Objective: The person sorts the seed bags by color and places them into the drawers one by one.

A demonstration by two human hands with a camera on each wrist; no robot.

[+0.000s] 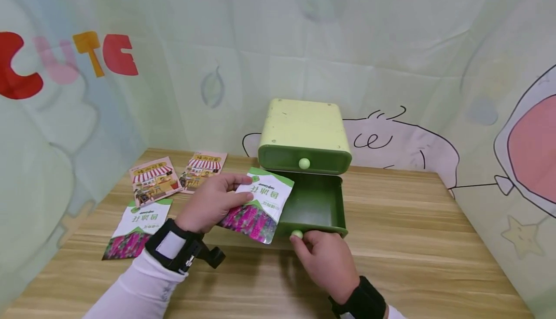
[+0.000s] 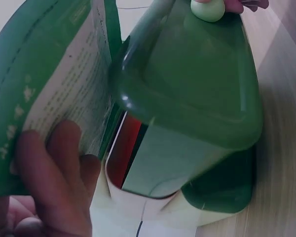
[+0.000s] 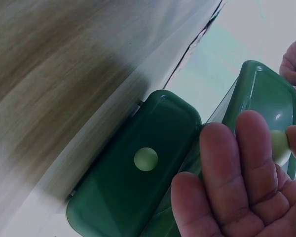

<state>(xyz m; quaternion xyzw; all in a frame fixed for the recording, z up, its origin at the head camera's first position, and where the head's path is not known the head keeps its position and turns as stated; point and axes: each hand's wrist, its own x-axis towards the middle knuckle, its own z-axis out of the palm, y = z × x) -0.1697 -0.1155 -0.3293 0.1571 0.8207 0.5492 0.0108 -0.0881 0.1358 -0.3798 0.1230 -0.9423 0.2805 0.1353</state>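
My left hand (image 1: 213, 202) grips a seed packet (image 1: 266, 202) with a green top, white middle and magenta flowers, its thumb on the printed face. The packet tilts over the left side of a pulled-out green lower drawer (image 1: 323, 229). In the left wrist view, fingers (image 2: 64, 148) lie against the packet's text-covered side (image 2: 79, 69). My right hand (image 1: 327, 263) pinches the pale round knob (image 1: 297, 234) of that drawer; the right wrist view shows thumb and fingers at the knob (image 3: 280, 147). Above it, the small cabinet (image 1: 306, 123) has its upper drawer (image 1: 278, 157) closed.
Left on the wooden table (image 1: 404, 222) lie another flower seed packet (image 1: 145, 220) and two pink packets with shop pictures, one (image 1: 154, 181) overlapping the flower packet, the other (image 1: 203, 168) behind. Printed cloth walls (image 1: 373, 53) enclose the table at the back and sides.
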